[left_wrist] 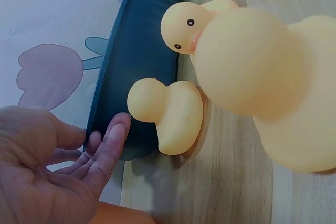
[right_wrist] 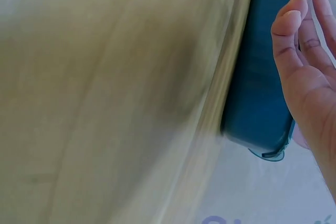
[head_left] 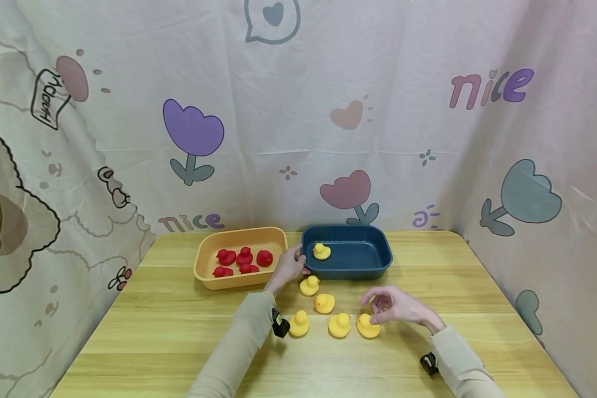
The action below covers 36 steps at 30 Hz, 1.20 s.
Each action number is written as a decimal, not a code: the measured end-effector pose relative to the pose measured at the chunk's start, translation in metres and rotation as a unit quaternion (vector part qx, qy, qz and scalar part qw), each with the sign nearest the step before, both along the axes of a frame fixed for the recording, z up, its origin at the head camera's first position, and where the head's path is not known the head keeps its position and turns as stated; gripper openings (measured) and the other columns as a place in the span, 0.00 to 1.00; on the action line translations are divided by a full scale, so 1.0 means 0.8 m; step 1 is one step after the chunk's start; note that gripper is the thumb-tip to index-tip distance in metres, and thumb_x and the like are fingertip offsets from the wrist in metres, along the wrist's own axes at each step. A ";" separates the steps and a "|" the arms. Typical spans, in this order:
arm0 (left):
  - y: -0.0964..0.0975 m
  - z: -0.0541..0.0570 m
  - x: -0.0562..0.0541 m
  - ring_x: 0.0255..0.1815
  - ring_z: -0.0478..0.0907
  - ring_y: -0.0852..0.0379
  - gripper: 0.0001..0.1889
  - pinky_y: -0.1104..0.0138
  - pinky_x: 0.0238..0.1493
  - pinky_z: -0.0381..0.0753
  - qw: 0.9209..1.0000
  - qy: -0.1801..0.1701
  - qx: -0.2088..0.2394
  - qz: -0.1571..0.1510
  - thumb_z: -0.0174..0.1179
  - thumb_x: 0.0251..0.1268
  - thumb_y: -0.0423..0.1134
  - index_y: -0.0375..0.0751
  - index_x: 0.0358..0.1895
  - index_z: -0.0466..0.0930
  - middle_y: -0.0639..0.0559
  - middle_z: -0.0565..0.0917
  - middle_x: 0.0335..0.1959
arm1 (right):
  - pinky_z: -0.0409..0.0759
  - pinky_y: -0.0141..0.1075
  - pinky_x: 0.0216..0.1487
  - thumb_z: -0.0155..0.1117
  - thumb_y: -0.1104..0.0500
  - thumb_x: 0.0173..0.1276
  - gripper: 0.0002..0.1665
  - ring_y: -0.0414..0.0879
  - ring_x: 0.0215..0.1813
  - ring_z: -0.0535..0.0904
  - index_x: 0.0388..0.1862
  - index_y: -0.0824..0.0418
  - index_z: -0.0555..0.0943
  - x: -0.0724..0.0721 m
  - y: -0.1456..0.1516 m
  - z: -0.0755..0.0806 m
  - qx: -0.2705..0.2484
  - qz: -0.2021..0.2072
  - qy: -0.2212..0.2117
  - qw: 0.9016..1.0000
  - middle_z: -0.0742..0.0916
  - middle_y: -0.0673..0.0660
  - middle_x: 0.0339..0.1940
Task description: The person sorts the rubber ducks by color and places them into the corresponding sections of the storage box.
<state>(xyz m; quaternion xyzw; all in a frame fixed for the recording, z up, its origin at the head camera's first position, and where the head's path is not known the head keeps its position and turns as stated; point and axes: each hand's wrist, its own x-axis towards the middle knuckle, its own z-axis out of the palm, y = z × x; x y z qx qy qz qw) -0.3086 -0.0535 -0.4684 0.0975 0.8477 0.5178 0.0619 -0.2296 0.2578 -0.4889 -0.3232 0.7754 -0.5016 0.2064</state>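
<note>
the left hand (head_left: 287, 266), fingers loosely extended, is at the left end of the blue bin (head_left: 348, 274), while the right hand (head_left: 397, 304), fingertips apart, hovers by the rightmost yellow duck (head_left: 367, 328).

In the head view, a dark blue plastic tub (head_left: 348, 274) with round corners sits just right of the middle. A small yellow toy duck (head_left: 368, 330) sits upright below it.

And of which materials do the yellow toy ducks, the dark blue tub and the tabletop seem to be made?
Yellow toy ducks: probably soft vinyl or rubber, matte, judging by their smooth, rounded bodies.
Dark blue tub: likely moulded plastic, low sheen, with rounded corners and a thin rim.
Tabletop: wood or printed laminate, faint sheen; the streaky grain fits both.
</note>
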 end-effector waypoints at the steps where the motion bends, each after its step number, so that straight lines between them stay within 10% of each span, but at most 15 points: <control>1: 0.000 0.000 0.000 0.37 0.89 0.39 0.27 0.52 0.42 0.89 1.000 0.001 0.000 0.000 0.47 0.78 0.30 0.27 0.76 0.58 0.35 0.82 0.36 | 0.79 0.25 0.35 0.72 0.66 0.59 0.28 0.33 0.35 0.77 0.55 0.78 0.76 0.000 0.000 0.000 0.000 0.002 0.000 1.000 0.80 0.78 0.36; 36: 0.000 -0.001 -0.001 0.35 0.89 0.42 0.27 0.55 0.43 0.89 1.000 0.000 0.000 0.001 0.47 0.78 0.30 0.27 0.76 0.57 0.37 0.80 0.35 | 0.77 0.23 0.35 0.75 0.64 0.57 0.20 0.31 0.34 0.75 0.46 0.70 0.78 0.002 -0.005 -0.014 0.016 0.012 0.011 1.000 0.81 0.74 0.36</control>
